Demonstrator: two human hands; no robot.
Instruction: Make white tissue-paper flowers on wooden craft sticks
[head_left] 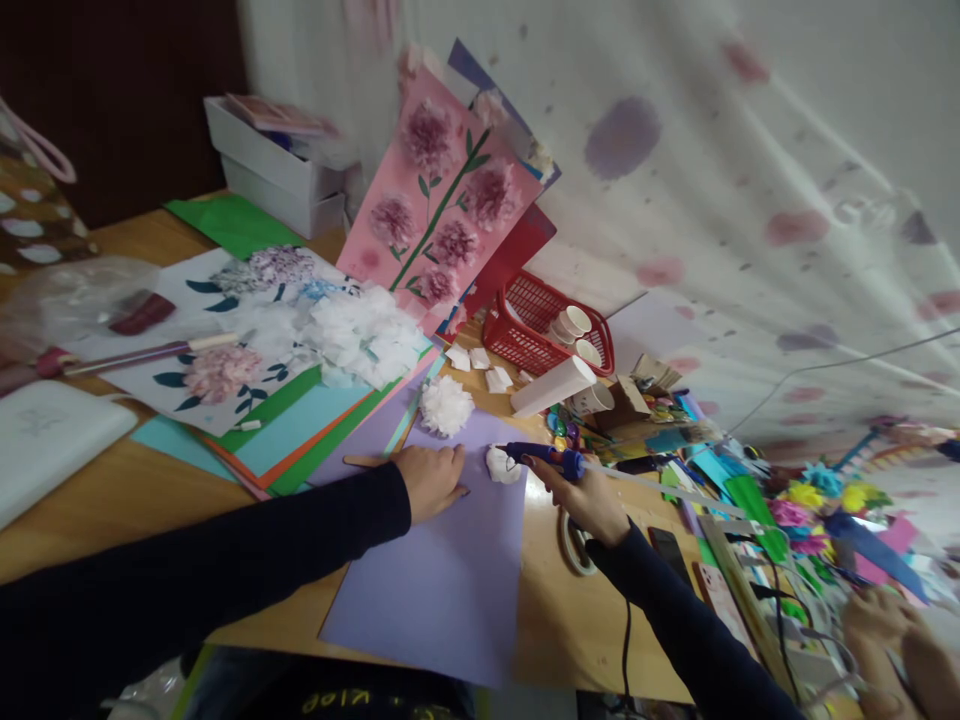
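Note:
My right hand (589,500) grips a blue glue gun (555,459). A clear glue stick (660,487) juts from its back end. The nozzle meets a small white ball (501,466), seemingly of crumpled paper, on the purple sheet (439,590); touching or just above, I cannot tell. My left hand (431,484) lies on the same sheet, fingers stretched toward the ball, holding nothing I can see. A thin wooden stick (363,461) shows beside its wrist, partly hidden. Just beyond that hand sits a fluffy white paper flower (445,405).
White tissue pieces (364,335) heap over coloured sheets at left. Behind stand a pink flower picture (457,200) and a red basket (525,335) with paper cups. At right are a tape roll (574,548), phones (670,556), a power strip, cables and another person's hands (877,620).

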